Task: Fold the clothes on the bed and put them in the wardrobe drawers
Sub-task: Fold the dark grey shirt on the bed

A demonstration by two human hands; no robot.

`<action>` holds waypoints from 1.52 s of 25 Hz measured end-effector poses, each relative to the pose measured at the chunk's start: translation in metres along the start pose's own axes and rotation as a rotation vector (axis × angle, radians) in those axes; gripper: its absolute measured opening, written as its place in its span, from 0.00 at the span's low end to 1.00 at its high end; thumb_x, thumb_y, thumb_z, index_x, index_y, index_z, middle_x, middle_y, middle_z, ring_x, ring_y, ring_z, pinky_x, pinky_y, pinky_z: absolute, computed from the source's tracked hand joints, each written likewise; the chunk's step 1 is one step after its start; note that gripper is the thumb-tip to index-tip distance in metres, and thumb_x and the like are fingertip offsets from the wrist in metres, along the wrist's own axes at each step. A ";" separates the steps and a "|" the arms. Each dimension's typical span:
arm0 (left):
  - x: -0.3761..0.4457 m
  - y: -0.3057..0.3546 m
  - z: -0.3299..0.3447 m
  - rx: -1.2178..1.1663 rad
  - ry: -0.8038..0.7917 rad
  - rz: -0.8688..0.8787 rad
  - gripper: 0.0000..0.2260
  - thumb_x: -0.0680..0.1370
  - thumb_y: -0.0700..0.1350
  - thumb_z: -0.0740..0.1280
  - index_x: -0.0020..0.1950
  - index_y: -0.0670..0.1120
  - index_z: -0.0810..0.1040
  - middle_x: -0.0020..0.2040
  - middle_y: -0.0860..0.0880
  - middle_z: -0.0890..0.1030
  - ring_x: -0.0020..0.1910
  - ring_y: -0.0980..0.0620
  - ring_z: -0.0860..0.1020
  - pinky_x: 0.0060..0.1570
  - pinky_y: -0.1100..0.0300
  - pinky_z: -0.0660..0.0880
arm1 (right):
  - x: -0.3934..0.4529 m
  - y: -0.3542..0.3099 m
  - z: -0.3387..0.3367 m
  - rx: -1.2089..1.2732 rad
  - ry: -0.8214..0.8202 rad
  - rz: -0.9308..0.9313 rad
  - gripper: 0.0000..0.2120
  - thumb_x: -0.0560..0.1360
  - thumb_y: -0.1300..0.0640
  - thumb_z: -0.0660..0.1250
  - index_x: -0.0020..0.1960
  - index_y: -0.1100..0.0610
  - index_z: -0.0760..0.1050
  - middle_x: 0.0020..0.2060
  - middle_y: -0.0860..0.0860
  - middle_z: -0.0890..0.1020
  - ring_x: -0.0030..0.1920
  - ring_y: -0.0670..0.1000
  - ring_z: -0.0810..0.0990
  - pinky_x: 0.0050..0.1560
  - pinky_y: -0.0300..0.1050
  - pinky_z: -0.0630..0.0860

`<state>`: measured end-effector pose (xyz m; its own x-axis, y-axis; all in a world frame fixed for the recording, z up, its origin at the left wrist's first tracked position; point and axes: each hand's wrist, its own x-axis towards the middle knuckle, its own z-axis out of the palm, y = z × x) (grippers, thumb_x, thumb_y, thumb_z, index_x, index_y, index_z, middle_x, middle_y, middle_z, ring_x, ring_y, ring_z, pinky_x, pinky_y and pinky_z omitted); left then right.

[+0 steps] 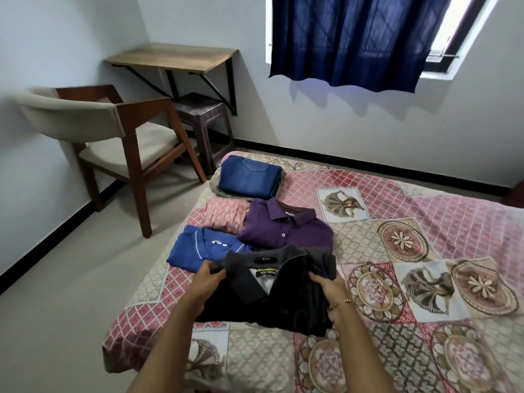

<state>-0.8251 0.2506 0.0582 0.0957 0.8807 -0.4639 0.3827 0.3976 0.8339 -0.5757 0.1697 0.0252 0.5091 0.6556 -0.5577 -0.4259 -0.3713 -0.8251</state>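
Observation:
A stack of folded dark clothes [286,293], grey on top of black, is held just over the patterned bedspread [397,251]. My left hand [208,282] grips its left edge and my right hand [329,287] grips its right edge. Beyond it lie other folded pieces: a blue polo shirt [198,249], a purple shirt [283,228], a pink patterned garment [224,214] and blue jeans [249,177] near the bed's far left corner.
A wooden chair with beige cushions [113,137] stands on the floor left of the bed. Behind it are a wall-mounted desk [175,56] and a dark stool [204,114]. A blue curtain [357,38] hangs over the window.

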 end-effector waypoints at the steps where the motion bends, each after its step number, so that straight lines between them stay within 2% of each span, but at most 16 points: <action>1: 0.004 -0.004 -0.002 0.024 0.002 0.024 0.07 0.79 0.41 0.63 0.55 0.42 0.68 0.48 0.46 0.76 0.46 0.50 0.75 0.41 0.62 0.72 | 0.006 0.004 0.007 -0.005 0.014 0.016 0.14 0.68 0.70 0.70 0.53 0.65 0.77 0.45 0.60 0.81 0.45 0.58 0.80 0.51 0.54 0.77; 3: 0.013 -0.013 -0.011 0.057 0.042 0.069 0.06 0.80 0.40 0.61 0.55 0.42 0.67 0.46 0.49 0.74 0.46 0.51 0.74 0.39 0.64 0.70 | 0.022 0.015 0.025 -0.054 0.017 0.060 0.14 0.68 0.70 0.70 0.53 0.66 0.77 0.47 0.62 0.82 0.48 0.60 0.80 0.54 0.57 0.76; 5: 0.028 -0.021 -0.028 0.113 0.124 0.091 0.07 0.79 0.39 0.62 0.56 0.41 0.68 0.47 0.47 0.74 0.49 0.47 0.74 0.40 0.61 0.69 | 0.036 0.029 0.052 -0.115 -0.023 0.101 0.15 0.68 0.70 0.70 0.55 0.64 0.77 0.48 0.61 0.82 0.50 0.62 0.80 0.56 0.58 0.76; 8: 0.056 -0.027 -0.056 0.176 0.200 0.085 0.06 0.79 0.38 0.62 0.55 0.41 0.68 0.50 0.44 0.74 0.48 0.49 0.73 0.43 0.57 0.67 | 0.051 0.038 0.092 -0.153 -0.070 0.144 0.15 0.68 0.69 0.70 0.53 0.57 0.76 0.49 0.58 0.82 0.50 0.59 0.80 0.57 0.57 0.76; 13: 0.116 -0.032 -0.090 0.183 0.178 0.067 0.04 0.79 0.38 0.62 0.50 0.43 0.66 0.47 0.43 0.75 0.46 0.48 0.73 0.43 0.54 0.68 | 0.076 0.038 0.144 -0.111 -0.056 0.166 0.23 0.69 0.73 0.66 0.61 0.59 0.71 0.53 0.57 0.80 0.52 0.58 0.78 0.57 0.52 0.74; 18: 0.187 -0.041 -0.117 0.207 0.129 0.032 0.04 0.78 0.37 0.62 0.49 0.41 0.66 0.43 0.43 0.74 0.43 0.48 0.71 0.41 0.54 0.67 | 0.108 0.054 0.199 -0.134 0.078 0.125 0.33 0.68 0.75 0.65 0.71 0.57 0.64 0.60 0.57 0.76 0.56 0.56 0.76 0.60 0.49 0.72; 24: 0.278 -0.053 -0.149 0.211 0.002 0.011 0.05 0.79 0.38 0.61 0.52 0.41 0.66 0.45 0.45 0.74 0.43 0.47 0.72 0.42 0.54 0.68 | 0.152 0.087 0.264 -0.086 0.214 0.144 0.27 0.72 0.72 0.65 0.69 0.61 0.65 0.63 0.59 0.75 0.54 0.52 0.73 0.57 0.43 0.69; 28: 0.320 -0.057 -0.154 0.194 -0.087 -0.013 0.04 0.80 0.37 0.60 0.53 0.41 0.65 0.45 0.44 0.74 0.44 0.47 0.73 0.43 0.53 0.69 | 0.173 0.100 0.282 -0.137 0.305 0.183 0.26 0.73 0.67 0.67 0.69 0.60 0.65 0.63 0.58 0.75 0.60 0.57 0.74 0.57 0.44 0.70; 32: 0.352 -0.067 -0.141 0.319 -0.046 -0.021 0.06 0.79 0.36 0.60 0.52 0.42 0.63 0.46 0.43 0.74 0.44 0.45 0.72 0.42 0.56 0.65 | 0.187 0.109 0.290 -0.361 0.456 0.133 0.24 0.73 0.65 0.67 0.68 0.61 0.65 0.59 0.62 0.76 0.57 0.61 0.76 0.52 0.45 0.70; 38: 0.374 -0.088 -0.129 0.331 -0.022 -0.114 0.06 0.78 0.37 0.60 0.53 0.43 0.64 0.48 0.42 0.73 0.45 0.45 0.72 0.44 0.54 0.67 | 0.197 0.123 0.293 -0.461 0.472 0.143 0.24 0.75 0.64 0.64 0.70 0.59 0.62 0.61 0.61 0.75 0.59 0.61 0.75 0.54 0.47 0.71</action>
<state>-0.9417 0.5780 -0.1496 0.0535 0.8280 -0.5581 0.6687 0.3854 0.6358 -0.7465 0.4456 -0.1594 0.7885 0.2601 -0.5574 -0.2042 -0.7441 -0.6361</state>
